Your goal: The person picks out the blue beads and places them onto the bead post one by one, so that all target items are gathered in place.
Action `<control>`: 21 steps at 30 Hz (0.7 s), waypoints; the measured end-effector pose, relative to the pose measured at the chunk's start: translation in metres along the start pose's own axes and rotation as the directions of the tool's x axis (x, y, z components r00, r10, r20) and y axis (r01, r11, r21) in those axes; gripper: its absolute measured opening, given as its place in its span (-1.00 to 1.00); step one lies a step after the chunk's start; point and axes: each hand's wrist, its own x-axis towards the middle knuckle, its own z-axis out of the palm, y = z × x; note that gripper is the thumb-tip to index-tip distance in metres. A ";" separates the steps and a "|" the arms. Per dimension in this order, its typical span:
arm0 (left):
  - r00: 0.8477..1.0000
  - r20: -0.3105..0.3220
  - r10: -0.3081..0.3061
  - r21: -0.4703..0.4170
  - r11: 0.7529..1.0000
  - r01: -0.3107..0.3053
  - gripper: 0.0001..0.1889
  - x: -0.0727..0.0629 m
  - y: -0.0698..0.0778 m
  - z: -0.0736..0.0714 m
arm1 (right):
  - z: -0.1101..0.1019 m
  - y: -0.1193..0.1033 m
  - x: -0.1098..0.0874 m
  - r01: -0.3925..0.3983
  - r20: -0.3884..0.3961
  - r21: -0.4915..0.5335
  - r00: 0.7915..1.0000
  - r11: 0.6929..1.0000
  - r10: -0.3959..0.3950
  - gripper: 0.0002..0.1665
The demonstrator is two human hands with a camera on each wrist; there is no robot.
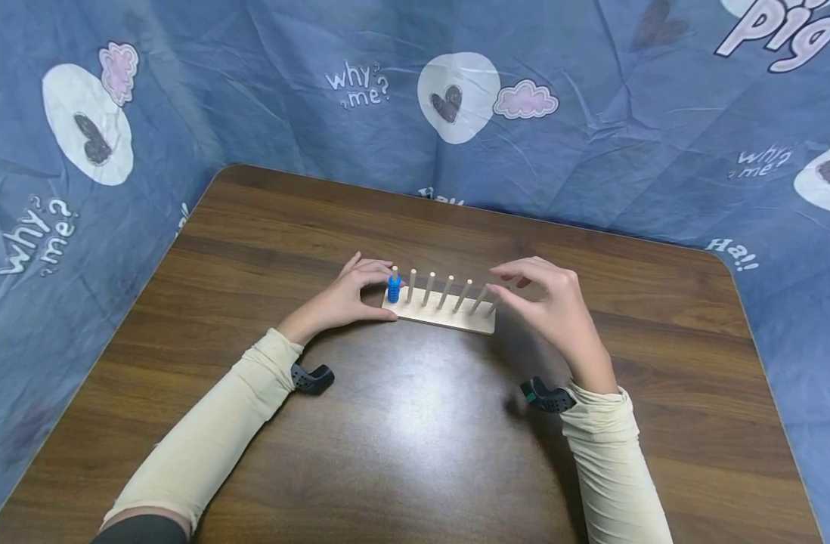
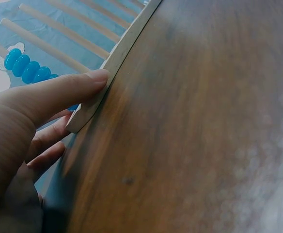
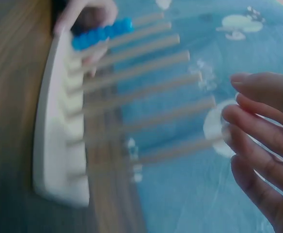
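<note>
A wooden peg board [image 1: 449, 320] with several upright pegs lies on the table. Blue beads [image 1: 394, 290] are stacked on its leftmost peg, whose tip shows above them. My left hand [image 1: 340, 301] holds the board's left end, thumb [image 2: 90, 83] against the front edge and fingers around the end and behind. Above the board's right end, my right hand [image 1: 549, 302] hovers with fingers gently bent and nothing between them. In the right wrist view its fingertips [image 3: 232, 114] are close to the top of the rightmost peg; whether they touch is unclear in the blur.
The brown wooden table [image 1: 415, 453] extends around the board. A printed blue cloth [image 1: 286, 98] hangs behind the table and along its sides. Each wrist wears a dark strap, the left strap [image 1: 313, 378] and the right strap [image 1: 547, 397].
</note>
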 end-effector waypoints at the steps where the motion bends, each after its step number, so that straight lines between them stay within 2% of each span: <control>1: 1.000 0.001 -0.001 0.001 1.000 0.001 -0.43 0.000 0.000 0.000 | -0.004 0.002 -0.004 -0.010 0.002 -0.012 1.000 1.000 0.010 -0.75; 11: 1.000 0.010 -0.010 0.001 1.000 0.010 -0.43 0.000 0.003 -0.001 | -0.038 0.032 -0.050 -0.122 0.059 -0.170 0.989 0.978 0.134 -0.73; 21: 1.000 0.011 -0.016 0.001 1.000 0.016 -0.43 0.000 0.002 -0.001 | -0.061 0.057 -0.090 -0.149 0.138 -0.297 0.971 0.943 0.197 -0.73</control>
